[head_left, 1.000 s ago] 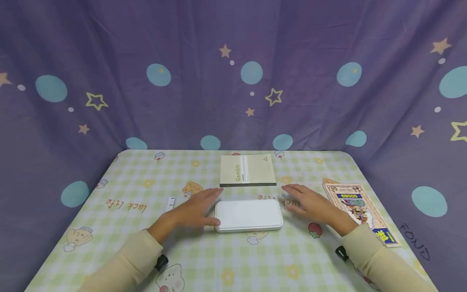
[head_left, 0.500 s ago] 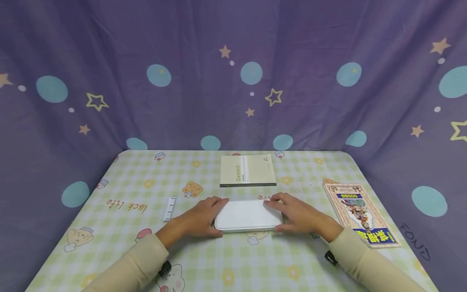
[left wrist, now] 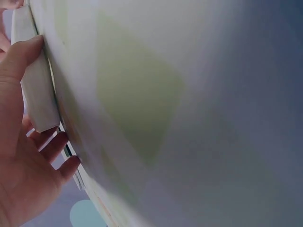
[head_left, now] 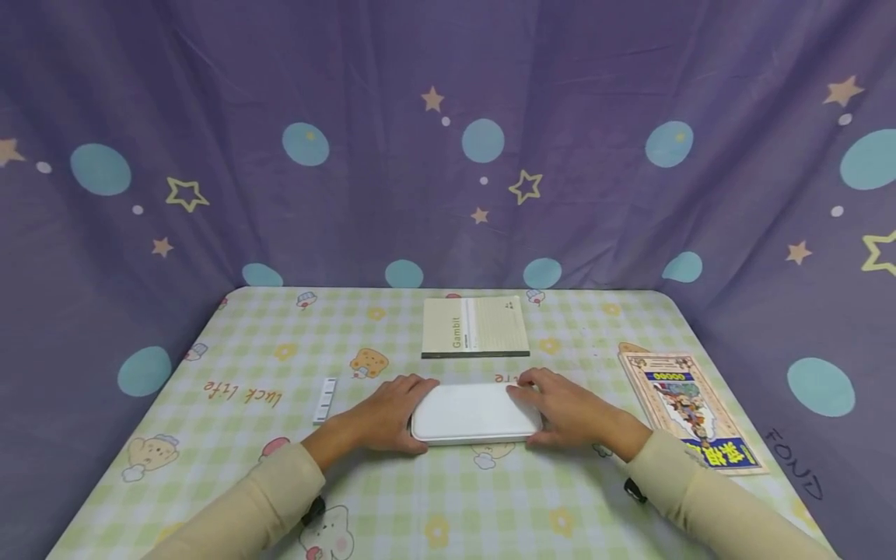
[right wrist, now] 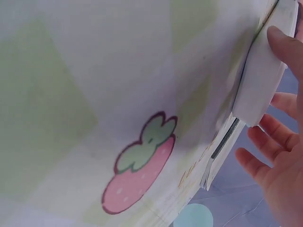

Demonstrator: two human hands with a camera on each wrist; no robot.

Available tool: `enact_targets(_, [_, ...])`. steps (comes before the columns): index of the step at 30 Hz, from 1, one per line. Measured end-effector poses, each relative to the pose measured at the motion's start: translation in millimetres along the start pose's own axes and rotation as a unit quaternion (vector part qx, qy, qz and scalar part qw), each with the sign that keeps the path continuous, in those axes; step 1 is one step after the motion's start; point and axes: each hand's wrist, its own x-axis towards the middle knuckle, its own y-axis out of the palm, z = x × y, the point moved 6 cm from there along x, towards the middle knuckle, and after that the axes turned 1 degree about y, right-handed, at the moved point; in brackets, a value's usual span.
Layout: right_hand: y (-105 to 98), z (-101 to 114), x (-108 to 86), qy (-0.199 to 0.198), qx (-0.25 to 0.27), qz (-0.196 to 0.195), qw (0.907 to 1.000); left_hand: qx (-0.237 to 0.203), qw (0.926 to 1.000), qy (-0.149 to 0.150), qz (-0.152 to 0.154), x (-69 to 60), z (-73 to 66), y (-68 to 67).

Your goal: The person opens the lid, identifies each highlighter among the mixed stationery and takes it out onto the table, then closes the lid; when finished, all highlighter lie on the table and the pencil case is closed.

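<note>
A white, flat case with rounded corners (head_left: 476,412) lies on the checked tablecloth in the head view. My left hand (head_left: 386,416) grips its left end, thumb on the near side and fingers around the far side. The right hand (head_left: 570,412) holds the opposite end the same way, with a finger over the top edge. In the left wrist view the thumb presses the side of the case (left wrist: 40,90). The right wrist view shows the other thumb against the case (right wrist: 262,78), its fingers curled past the far corner.
Behind the case lies a beige notebook (head_left: 476,330) marked "Gambit". A colourful booklet (head_left: 689,404) lies at the right, close to the right forearm. A small white strip with dark marks (head_left: 325,400) is left of the left hand. A purple curtain (head_left: 448,194) surrounds the table.
The right hand has moved left onto the right end of the case. My left hand has shifted slightly and now grips the left end. The case has hardly moved.
</note>
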Motion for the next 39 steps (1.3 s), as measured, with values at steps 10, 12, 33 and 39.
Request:
enact_targets(10, [0, 1, -0.3, -0.005, -0.001, -0.014, 0.9999, 0.022, 0.9996, 0.004, -0.014, 1.5, 3.3, 3.3])
enact_targets(12, [0, 1, -0.8, -0.005, 0.002, -0.018, 0.9998, 0.029, 0.9994, 0.004, -0.017, 2.1, 3.2, 3.0])
enact_targets(33, [-16, -3, 3.5, -0.029, 0.032, 0.002, 0.9991, -0.008, 1.0000, -0.006, -0.001, 1.9, 9.4, 3.8])
enact_targets(39, [-20, -6, 0.6, -0.045, 0.032, -0.012, 0.9984, -0.026, 0.9996, -0.007, 0.006, 2.2, 8.4, 5.7])
